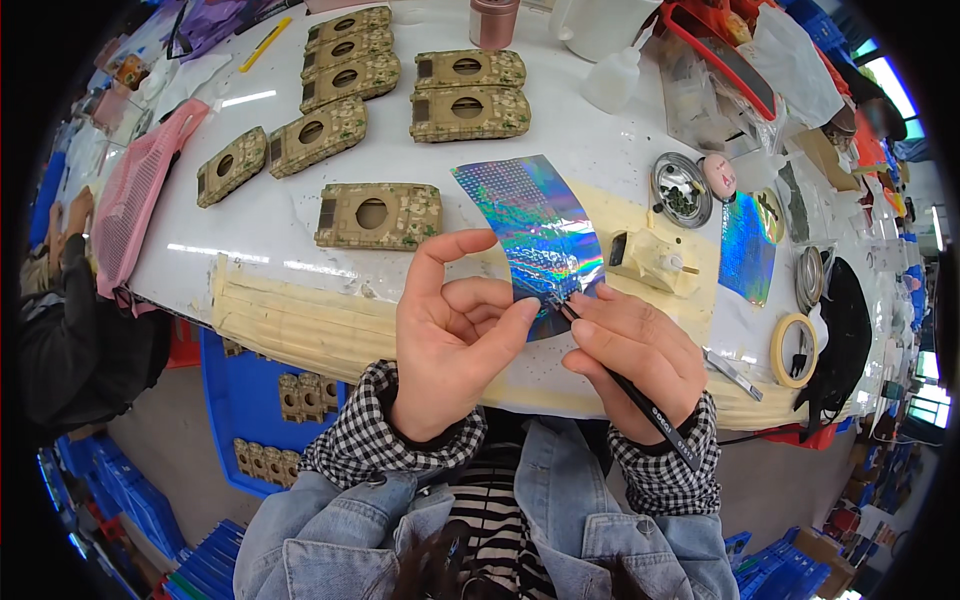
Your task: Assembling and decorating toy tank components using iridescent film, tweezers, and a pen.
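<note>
A shiny blue holographic sticker sheet [545, 225], with rows of small marks on its upper part, is pinched near its lower edge by my left hand [450, 345]. My right hand [645, 350] grips black tweezers [640, 405], whose tips touch the lower part of the sheet. Whether a sticker sits between the tips is too small to tell. Left of the sheet lies a camouflage model tank hull [380, 217] with a round hole in its top. Just beyond my right hand stands a small block wrapped in cream tape [655, 262].
More tank hulls [468, 112] stand in groups farther back. Right of me lie a second holographic sheet [748, 250], a round metal tin [682, 190], a tape roll [794, 350] and a utility knife [733, 374]. A pink mesh basket [145, 200] is left; a blue tray [250, 410] sits below the table edge.
</note>
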`<state>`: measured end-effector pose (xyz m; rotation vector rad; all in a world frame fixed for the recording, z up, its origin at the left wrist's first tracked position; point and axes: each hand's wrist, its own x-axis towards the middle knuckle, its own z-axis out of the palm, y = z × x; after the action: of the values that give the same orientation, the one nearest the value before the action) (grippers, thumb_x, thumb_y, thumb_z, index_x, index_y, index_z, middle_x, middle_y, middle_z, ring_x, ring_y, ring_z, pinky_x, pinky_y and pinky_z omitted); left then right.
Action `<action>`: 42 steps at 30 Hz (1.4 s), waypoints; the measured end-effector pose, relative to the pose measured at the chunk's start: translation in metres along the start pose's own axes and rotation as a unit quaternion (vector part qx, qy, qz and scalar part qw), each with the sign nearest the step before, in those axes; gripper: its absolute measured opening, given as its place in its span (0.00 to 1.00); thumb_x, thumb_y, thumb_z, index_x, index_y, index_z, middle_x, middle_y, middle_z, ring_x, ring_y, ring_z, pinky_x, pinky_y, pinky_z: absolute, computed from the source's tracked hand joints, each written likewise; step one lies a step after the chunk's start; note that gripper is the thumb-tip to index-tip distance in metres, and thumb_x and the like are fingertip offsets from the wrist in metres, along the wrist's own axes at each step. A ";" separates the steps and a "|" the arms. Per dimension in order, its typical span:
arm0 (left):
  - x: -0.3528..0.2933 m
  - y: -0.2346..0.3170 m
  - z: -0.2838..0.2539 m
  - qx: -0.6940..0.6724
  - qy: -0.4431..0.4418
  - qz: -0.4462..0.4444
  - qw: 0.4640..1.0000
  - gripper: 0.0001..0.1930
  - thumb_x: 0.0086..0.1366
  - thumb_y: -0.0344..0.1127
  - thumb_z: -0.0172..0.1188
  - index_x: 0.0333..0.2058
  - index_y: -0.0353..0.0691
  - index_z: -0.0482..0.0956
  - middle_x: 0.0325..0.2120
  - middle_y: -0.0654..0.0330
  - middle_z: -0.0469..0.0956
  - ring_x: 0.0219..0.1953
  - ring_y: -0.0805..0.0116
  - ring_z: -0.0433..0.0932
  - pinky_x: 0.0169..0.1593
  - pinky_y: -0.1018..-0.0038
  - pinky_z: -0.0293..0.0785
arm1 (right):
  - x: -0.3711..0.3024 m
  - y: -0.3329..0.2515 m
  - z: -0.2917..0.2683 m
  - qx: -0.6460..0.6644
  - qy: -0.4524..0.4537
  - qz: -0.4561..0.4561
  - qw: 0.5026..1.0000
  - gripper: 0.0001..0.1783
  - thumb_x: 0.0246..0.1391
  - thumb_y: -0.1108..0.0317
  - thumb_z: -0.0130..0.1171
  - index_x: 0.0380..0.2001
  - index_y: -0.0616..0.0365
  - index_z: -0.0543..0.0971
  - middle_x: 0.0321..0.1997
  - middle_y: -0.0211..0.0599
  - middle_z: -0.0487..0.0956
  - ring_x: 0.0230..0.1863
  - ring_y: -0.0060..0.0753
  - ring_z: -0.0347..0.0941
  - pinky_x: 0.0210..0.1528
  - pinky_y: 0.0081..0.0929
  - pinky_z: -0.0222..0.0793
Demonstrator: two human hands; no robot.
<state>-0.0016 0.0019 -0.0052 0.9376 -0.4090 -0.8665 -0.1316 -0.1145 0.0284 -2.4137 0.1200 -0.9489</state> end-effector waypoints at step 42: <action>0.003 0.002 -0.002 -0.046 -0.004 -0.048 0.998 0.25 0.58 0.17 0.57 0.51 0.35 0.57 0.33 0.54 0.80 0.36 0.71 0.80 0.41 0.79 0.76 | -0.005 0.001 0.005 -0.044 -0.012 -0.071 0.996 0.20 0.41 0.68 0.70 0.38 0.64 0.78 0.37 0.49 0.79 0.37 0.43 0.80 0.44 0.40 0.79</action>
<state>0.0021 0.0005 -0.0049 0.8751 -0.3308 -0.9679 -0.1323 -0.1117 0.0216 -2.5424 -0.0203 -0.9965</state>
